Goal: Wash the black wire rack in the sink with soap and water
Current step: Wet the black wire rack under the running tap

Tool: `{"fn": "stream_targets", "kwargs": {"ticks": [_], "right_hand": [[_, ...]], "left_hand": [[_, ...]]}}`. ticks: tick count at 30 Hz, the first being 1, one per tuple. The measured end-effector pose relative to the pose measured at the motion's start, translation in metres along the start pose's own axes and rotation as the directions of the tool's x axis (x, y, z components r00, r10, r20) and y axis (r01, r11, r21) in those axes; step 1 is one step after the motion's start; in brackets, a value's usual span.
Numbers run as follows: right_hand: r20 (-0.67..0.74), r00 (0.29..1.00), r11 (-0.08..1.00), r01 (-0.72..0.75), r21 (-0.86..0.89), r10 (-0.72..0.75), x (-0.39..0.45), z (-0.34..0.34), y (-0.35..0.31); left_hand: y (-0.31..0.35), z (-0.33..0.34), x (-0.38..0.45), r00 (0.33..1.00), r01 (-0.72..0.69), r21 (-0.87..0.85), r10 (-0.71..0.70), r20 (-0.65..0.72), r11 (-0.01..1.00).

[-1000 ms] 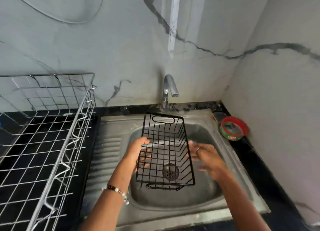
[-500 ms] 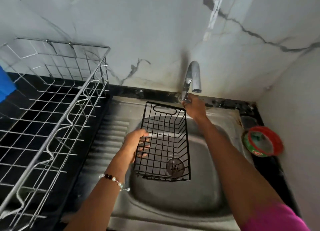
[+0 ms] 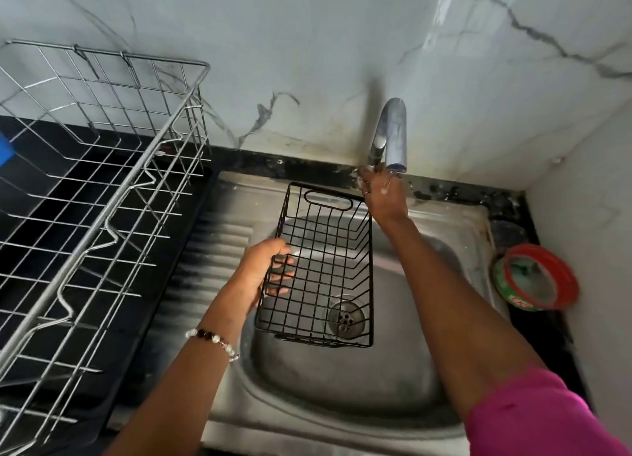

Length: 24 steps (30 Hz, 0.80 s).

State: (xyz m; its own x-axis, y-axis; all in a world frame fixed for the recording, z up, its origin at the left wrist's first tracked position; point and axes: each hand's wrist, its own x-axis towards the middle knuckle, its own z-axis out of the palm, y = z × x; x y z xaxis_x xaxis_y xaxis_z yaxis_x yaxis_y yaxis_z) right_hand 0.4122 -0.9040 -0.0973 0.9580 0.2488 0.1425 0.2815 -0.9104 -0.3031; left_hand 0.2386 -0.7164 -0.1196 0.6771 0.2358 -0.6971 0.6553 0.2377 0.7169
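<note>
The black wire rack [image 3: 328, 250] is held over the steel sink [image 3: 342, 387], with the drain [image 3: 345, 315] showing through its mesh. My left hand [image 3: 265, 269] grips the rack's left wall, fingers curled through the wires. My right hand [image 3: 381, 195] reaches to the base of the chrome tap [image 3: 393, 137] behind the rack and grips it there. I see no water coming from the spout.
A large silver wire dish rack [image 3: 95, 199] stands on the black counter to the left of the sink. A round red-rimmed tub [image 3: 537, 281], apparently dish soap, sits at the sink's right edge by the side wall. The marble wall is close behind the tap.
My right hand left the rack's right side and reached up to the tap base, where it stays. My left hand keeps holding the rack.
</note>
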Motion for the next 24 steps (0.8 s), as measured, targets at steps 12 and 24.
{"fn": "stream_targets", "kwargs": {"ticks": [12,24], "right_hand": [[0.262,0.946,0.982,0.19,0.022,-0.189,0.008,0.01,0.041],[0.462,0.858,0.388,-0.514,0.765,0.226,-0.137,-0.046,0.046]], "left_hand": [[-0.003,0.003,0.007,1.0,0.016,-0.017,-0.016,-0.008,1.0],[-0.016,0.057,-0.004,0.981,-0.041,-0.16,0.07,0.182,0.986]]}}
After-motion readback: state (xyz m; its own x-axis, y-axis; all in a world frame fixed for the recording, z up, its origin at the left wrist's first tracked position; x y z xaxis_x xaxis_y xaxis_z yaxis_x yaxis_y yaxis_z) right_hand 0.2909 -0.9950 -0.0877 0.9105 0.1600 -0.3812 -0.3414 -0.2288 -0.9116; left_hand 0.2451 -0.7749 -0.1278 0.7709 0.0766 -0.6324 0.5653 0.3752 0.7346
